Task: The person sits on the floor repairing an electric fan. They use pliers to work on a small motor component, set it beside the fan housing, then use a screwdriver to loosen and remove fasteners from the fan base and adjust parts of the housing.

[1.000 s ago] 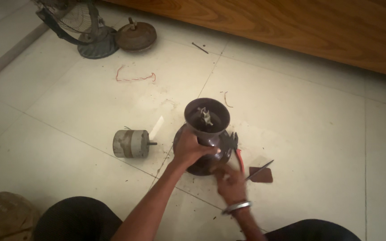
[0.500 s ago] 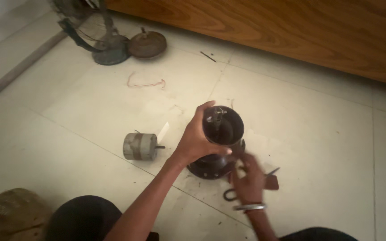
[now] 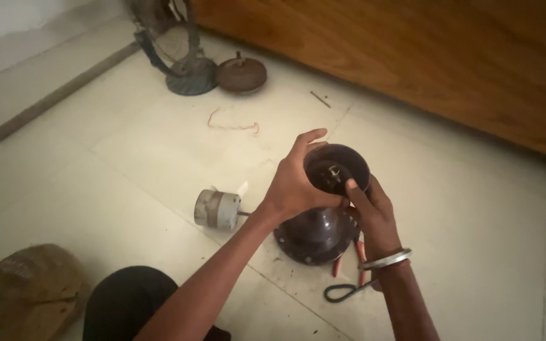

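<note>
Two hands: both close on one dark housing, above a pale tiled floor (image 3: pixel 83 183).
Wooden panel (image 3: pixel 412 63): brown, runs along the far side of the floor.
Sack (image 3: pixel 20 293): brown, crumpled, at lower left beside the person's knee.
Fan stand (image 3: pixel 188 66): grey round base with upright stem, far left; a rusty round cover (image 3: pixel 241 74) sits just beside it.
Motor housing (image 3: pixel 330 202): dark, bell-shaped, with a wide flanged foot on or just above the tiles and an open cup-like mouth turned up, a small metal part showing inside. It looks like cast metal or hard plastic, so probably stiff and fairly heavy; the glossy wall may be slippery. The narrow neck below the mouth seems the surest place to hold.
Left hand (image 3: pixel 295 186): wrapped round the neck and rim from the left, thumb and fingers curled against the wall, forefinger raised.
Right hand (image 3: pixel 374 211): at the right of the rim, fingertips reaching into the mouth; a metal bangle is on the wrist. Whether it pinches anything cannot be told.
Small motor (image 3: pixel 217 209): grey cylinder lying on its side, near the housing's left.
Pliers (image 3: pixel 349 268): red-handled, partly hidden under the right wrist.
Red wire (image 3: pixel 232 123): thin loop, well apart, mid-floor.
</note>
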Demonstrator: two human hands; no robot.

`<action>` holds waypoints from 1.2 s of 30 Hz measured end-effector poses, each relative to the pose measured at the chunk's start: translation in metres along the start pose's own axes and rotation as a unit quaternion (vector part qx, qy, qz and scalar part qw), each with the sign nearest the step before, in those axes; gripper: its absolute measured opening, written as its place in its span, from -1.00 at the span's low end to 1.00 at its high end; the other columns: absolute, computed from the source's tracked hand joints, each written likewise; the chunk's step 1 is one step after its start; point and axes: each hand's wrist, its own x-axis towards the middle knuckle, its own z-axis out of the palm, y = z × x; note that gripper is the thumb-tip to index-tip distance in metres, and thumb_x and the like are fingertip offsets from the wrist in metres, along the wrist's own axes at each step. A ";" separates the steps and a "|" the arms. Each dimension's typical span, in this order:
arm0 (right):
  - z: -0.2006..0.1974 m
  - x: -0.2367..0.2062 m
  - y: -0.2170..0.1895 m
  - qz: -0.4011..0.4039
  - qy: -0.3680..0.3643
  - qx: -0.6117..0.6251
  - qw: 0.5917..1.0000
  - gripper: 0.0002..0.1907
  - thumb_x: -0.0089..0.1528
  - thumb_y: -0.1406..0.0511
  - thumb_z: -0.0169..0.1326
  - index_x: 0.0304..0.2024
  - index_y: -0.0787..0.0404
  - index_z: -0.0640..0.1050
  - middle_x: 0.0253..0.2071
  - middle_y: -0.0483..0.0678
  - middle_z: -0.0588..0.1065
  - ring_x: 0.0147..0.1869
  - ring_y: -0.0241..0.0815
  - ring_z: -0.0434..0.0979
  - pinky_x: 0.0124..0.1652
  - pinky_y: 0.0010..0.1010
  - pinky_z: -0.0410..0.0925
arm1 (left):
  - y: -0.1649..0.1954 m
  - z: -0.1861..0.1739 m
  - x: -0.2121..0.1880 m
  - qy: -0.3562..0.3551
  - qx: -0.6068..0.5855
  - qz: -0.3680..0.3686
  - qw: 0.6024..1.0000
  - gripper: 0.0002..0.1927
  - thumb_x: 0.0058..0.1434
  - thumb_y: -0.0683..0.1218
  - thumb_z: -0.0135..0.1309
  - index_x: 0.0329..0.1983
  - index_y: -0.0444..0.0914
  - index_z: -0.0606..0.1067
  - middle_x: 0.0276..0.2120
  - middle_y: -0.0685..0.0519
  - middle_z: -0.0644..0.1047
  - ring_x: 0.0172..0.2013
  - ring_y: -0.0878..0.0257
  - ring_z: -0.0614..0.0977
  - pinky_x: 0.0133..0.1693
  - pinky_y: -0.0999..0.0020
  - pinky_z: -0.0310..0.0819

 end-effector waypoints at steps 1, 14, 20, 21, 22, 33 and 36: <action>-0.001 0.001 -0.006 0.001 -0.008 0.003 1.000 -0.45 0.30 0.10 -0.01 0.29 0.18 0.44 0.05 -0.12 0.52 0.06 -0.28 0.50 0.05 -0.28 0.41 | 0.002 0.001 0.002 -0.003 0.013 0.000 1.000 0.22 -0.32 0.01 0.49 0.46 -0.25 0.19 0.22 -0.16 0.52 0.24 0.04 0.58 0.28 0.18 0.46; -0.030 -0.007 0.010 0.059 -0.082 0.019 0.995 -0.31 0.31 0.05 -0.09 0.46 0.11 0.22 0.38 0.03 0.39 0.48 -0.08 0.34 0.28 -0.10 0.30 | 0.016 -0.020 0.026 -0.005 0.127 0.031 0.991 -0.22 0.10 0.21 0.27 0.31 -0.25 0.40 0.27 -0.14 0.50 0.27 -0.03 0.54 0.24 0.12 0.45; -0.026 -0.002 0.041 0.046 -0.102 -0.008 0.994 -0.29 0.18 0.29 0.17 0.38 0.22 0.32 0.34 0.09 0.42 0.39 -0.03 0.41 0.26 -0.18 0.35 | 0.043 -0.024 0.049 -0.150 0.339 -0.025 0.928 -0.53 0.11 0.07 0.27 0.07 -0.17 0.55 0.00 -0.06 0.62 0.08 0.05 0.63 0.10 0.16 0.52; -0.026 0.000 0.047 0.042 -0.107 0.000 0.993 -0.30 0.17 0.32 0.21 0.37 0.26 0.34 0.32 0.14 0.44 0.36 0.02 0.44 0.24 -0.18 0.38 | 0.046 -0.022 0.048 -0.139 0.362 0.003 0.922 -0.55 0.09 0.05 0.27 0.03 -0.17 0.56 -0.02 -0.05 0.62 0.05 0.03 0.62 0.05 0.13 0.51; -0.027 0.002 0.055 0.042 -0.087 -0.065 0.993 -0.35 0.17 0.30 0.23 0.31 0.28 0.38 0.27 0.15 0.50 0.32 0.00 0.49 0.22 -0.19 0.40 | 0.048 -0.020 0.046 -0.130 0.384 0.031 0.914 -0.58 0.07 0.03 0.28 0.00 -0.18 0.57 -0.04 -0.04 0.61 0.02 0.01 0.61 0.00 0.10 0.50; -0.093 -0.077 0.182 -0.006 0.045 -0.486 0.873 -0.18 0.04 0.11 0.41 0.28 0.16 0.38 0.18 0.06 0.53 0.23 0.05 0.51 0.16 -0.17 0.41 | 0.034 0.002 0.044 -0.163 0.520 0.079 0.835 -0.78 0.14 0.05 0.29 -0.31 -0.17 0.62 -0.29 -0.06 0.63 -0.20 -0.02 0.68 -0.15 0.07 0.54; -0.098 -0.101 0.197 0.085 0.055 -0.407 0.908 -0.22 0.03 0.13 0.40 0.25 0.13 0.40 0.17 0.06 0.54 0.30 0.01 0.51 0.15 -0.19 0.44 | 0.018 0.007 0.055 -0.130 0.478 0.094 0.864 -0.79 -0.03 -0.02 0.39 -0.38 -0.18 0.63 -0.33 -0.10 0.61 -0.25 -0.05 0.67 -0.18 0.06 0.55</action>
